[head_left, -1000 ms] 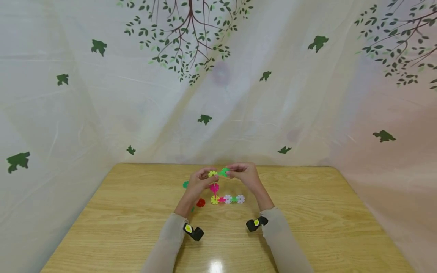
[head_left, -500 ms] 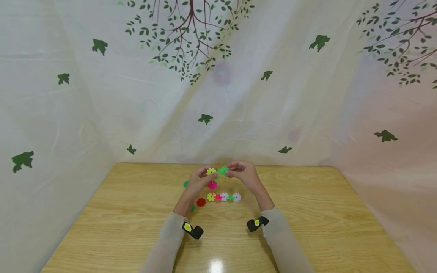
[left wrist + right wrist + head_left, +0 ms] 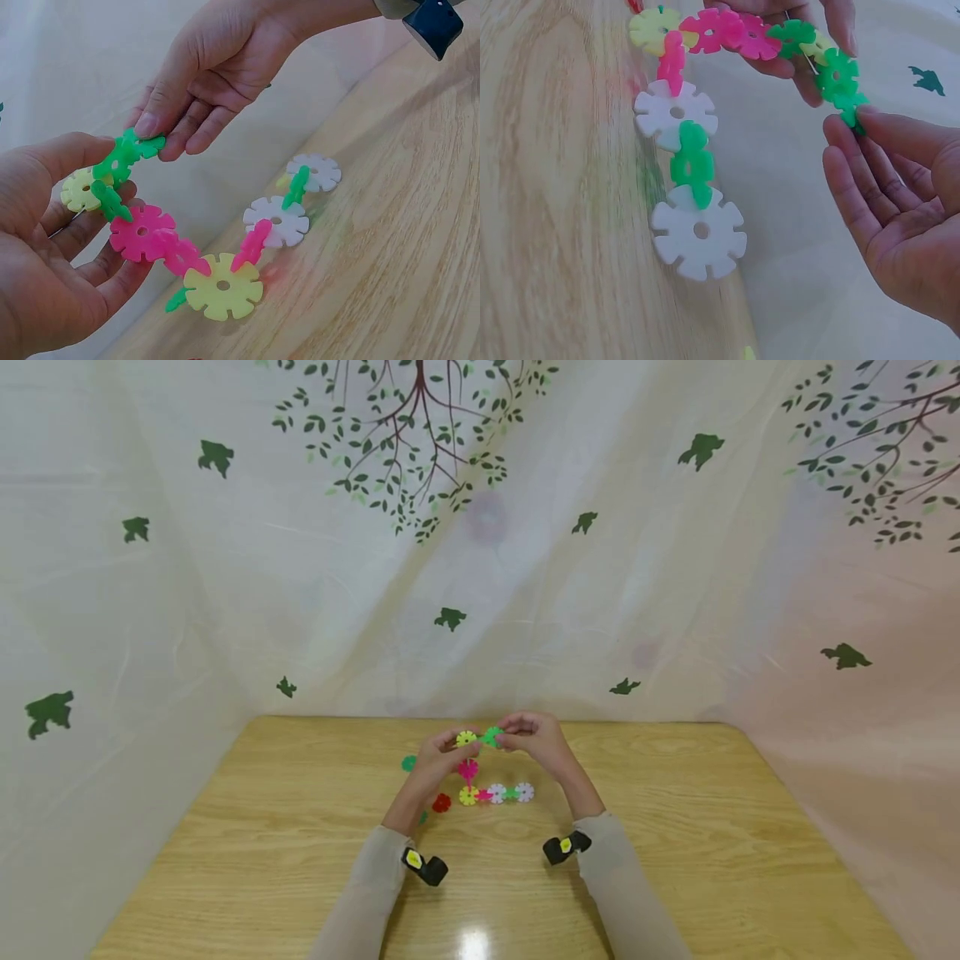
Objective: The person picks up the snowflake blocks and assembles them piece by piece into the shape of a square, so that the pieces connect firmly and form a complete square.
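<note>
A chain of notched plastic flower discs hangs in an L from both hands over the table. My left hand point(image 3: 435, 763) pinches its upper end by a yellow disc point(image 3: 79, 190), thumb in front and fingers behind. My right hand point(image 3: 546, 747) pinches a green disc point(image 3: 850, 112) between thumb and fingertips, joined to another green disc point(image 3: 835, 75). Below my left hand come a pink disc point(image 3: 142, 231) and a lower yellow disc point(image 3: 223, 286). From there pink, white and green discs run right, ending in a white disc point(image 3: 700, 236).
Loose pieces lie by my left forearm: a red disc point(image 3: 442, 803), a teal disc point(image 3: 408, 763) and a green piece point(image 3: 423, 817) partly behind the wrist. The wooden table point(image 3: 675, 843) ends at a printed cloth backdrop point(image 3: 345, 635) just beyond the hands.
The chain's lower row swings slightly left, then partly back right. Both hands keep their pinch and stay nearly in place, a touch higher than a second ago.
</note>
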### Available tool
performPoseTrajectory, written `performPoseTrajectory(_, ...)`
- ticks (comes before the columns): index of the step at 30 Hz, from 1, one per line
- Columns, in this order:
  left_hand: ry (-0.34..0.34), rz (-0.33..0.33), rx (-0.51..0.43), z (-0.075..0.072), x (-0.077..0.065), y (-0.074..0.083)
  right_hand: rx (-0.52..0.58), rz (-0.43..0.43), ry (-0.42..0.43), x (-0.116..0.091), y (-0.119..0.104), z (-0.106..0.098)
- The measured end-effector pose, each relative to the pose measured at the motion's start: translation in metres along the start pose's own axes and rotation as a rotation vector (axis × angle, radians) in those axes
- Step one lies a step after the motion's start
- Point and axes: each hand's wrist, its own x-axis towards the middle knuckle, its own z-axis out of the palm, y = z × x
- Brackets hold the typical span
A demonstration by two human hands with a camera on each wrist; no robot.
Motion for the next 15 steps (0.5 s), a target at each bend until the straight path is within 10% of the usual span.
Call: performPoseTrajectory(15, 0.000, -0.023, 0.027, 0.003, 0.000, -0.003, -0.246, 0.124, -0.001, -0.001, -0.012, -0.045)
